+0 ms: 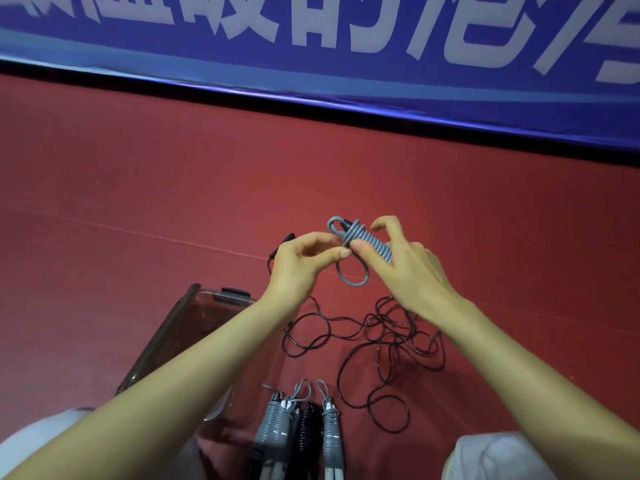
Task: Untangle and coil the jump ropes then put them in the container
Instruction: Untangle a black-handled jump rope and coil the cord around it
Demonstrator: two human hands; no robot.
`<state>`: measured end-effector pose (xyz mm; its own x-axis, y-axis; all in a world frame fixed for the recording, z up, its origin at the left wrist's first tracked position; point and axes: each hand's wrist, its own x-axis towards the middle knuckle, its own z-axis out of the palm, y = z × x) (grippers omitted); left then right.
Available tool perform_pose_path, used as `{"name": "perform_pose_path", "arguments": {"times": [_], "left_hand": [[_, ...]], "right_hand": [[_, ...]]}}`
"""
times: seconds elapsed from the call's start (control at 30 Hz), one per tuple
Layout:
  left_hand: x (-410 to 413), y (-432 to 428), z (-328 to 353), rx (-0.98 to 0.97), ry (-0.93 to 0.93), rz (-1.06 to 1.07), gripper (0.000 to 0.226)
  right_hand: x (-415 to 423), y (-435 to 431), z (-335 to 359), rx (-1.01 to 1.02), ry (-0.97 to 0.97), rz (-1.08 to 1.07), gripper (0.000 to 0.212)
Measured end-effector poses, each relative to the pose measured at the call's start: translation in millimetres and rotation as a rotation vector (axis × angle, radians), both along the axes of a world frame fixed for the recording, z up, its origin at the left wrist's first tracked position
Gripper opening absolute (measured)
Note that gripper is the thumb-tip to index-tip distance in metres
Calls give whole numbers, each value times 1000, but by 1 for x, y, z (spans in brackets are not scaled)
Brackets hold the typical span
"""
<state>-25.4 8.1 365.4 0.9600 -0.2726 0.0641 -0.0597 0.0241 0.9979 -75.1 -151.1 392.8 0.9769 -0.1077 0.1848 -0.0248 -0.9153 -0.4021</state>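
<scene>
Head view. Shows a grey jump rope (372, 242) raised above the red floor (138, 188), wound in close turns around its own handles, with one slack loop (349, 277) hanging beneath the winding. Held at the wound section by the right hand (408, 268), fingers curled round the turns. Pinched at the near end of the winding between thumb and forefinger of the left hand (304, 258), remaining fingers bent loosely.

Lower in the same view: a tangled black rope (391, 341) spread on the floor below the hands, a clear container (166, 341) under the left forearm, and several coiled ropes (298, 427) at the bottom edge. Cannot be told whether these bundles lie inside the container or just beside it.

Judged to be the tie-off of the grey coil. To finish well: hold the wound turns firmly with the right hand so none springs loose; draw the slack loop snug with the left pinch rather than jerking it; tuck the end under a turn before releasing; lift clear of the black tangle when carrying across to the container.
</scene>
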Motion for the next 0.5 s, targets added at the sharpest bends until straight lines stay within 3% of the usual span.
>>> {"name": "perform_pose_path", "arguments": {"times": [0.1, 0.23, 0.5], "left_hand": [[2, 2, 1, 109, -77, 92, 10], [2, 2, 3, 148, -31, 71, 9], [0, -2, 9, -224, 277, -59, 10]], "right_hand": [[1, 1, -2, 18, -9, 2, 68], [-1, 4, -3, -39, 7, -18, 66], [1, 13, -11, -140, -48, -33, 56]]}}
